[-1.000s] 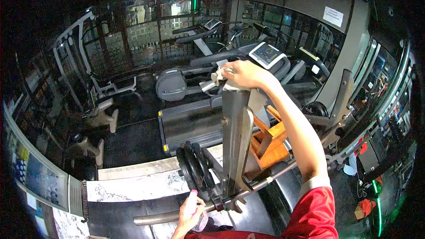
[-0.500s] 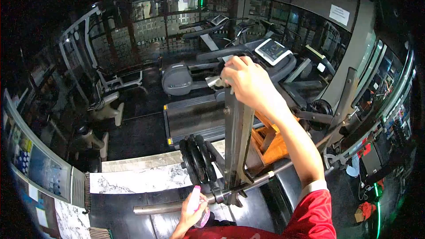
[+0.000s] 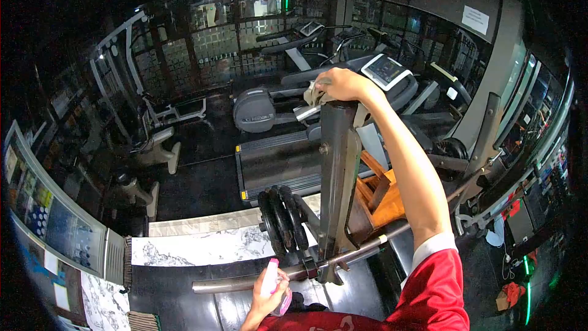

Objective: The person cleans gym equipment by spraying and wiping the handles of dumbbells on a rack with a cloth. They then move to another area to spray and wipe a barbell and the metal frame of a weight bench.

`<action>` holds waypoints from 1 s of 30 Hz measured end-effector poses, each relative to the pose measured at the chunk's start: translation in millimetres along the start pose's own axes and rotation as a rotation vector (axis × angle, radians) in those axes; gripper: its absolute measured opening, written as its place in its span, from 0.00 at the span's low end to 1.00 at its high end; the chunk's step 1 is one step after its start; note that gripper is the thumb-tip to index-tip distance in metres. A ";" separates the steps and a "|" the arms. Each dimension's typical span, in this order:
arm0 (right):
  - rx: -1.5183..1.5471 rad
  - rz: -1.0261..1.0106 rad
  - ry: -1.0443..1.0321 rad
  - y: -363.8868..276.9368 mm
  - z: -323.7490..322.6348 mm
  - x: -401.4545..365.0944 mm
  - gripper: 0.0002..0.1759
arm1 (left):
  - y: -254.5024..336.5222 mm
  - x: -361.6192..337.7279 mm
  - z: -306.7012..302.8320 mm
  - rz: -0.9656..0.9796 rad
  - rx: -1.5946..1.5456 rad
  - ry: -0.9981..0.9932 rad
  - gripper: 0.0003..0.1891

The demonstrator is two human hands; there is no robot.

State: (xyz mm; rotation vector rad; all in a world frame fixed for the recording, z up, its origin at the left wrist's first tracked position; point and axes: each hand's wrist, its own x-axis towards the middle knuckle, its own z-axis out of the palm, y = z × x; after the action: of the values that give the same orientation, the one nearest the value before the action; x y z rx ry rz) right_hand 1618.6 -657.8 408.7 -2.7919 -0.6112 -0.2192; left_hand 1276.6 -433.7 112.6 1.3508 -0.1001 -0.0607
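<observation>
My right hand (image 3: 344, 84) is closed on a greyish cloth (image 3: 312, 95) at the top of a dark upright metal post (image 3: 337, 178) of a weight rack. The cloth bunches under my fingers at the post's far left edge. Low in the view, my left hand (image 3: 263, 300) wraps around a small spray bottle (image 3: 268, 281) with a pink tip. Just beyond that bottle, a metal barbell (image 3: 226, 285) crosses the foot of the post. Black weight plates (image 3: 280, 220) hang on a peg at the post's left side.
A treadmill (image 3: 282, 168) and an elliptical machine (image 3: 254, 110) stand behind the post. An orange wooden piece (image 3: 390, 199) sits to its right. A second rack post (image 3: 484, 132) rises at the right. A glass-fronted fridge (image 3: 58, 227) is at the left.
My right hand has shifted from above the post's top toward its far left edge, and the cloth shows more. My left hand still holds the spray bottle. The view has turned slightly.
</observation>
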 end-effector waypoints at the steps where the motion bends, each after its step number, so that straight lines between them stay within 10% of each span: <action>1: -0.001 0.002 0.002 -11.7 -3.8 -12.1 0.17 | -0.5 -1.7 -1.7 -0.007 -0.003 -0.005 0.09; 8: -0.191 -0.154 0.567 -55.3 26.6 -103.7 0.13 | -0.1 -2.0 -5.4 -0.030 -0.039 -0.001 0.09; 13: 0.072 -0.005 0.891 -55.3 78.2 -152.8 0.31 | -3.1 1.9 -12.6 -0.008 -0.059 0.001 0.09; 23: 0.374 0.276 0.692 -61.0 150.1 -242.0 0.29 | 2.6 12.3 1.2 0.000 -0.062 -0.066 0.08; 30: 0.057 0.395 0.243 -49.2 180.9 -300.9 0.24 | -2.3 5.5 6.5 -0.050 -0.051 -0.138 0.10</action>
State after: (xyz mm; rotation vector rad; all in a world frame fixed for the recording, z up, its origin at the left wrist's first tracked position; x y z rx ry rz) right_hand 1342.8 -677.5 186.7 -2.7015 -0.0059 -0.4391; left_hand 1281.4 -441.1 111.9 1.2978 -0.1794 -0.1974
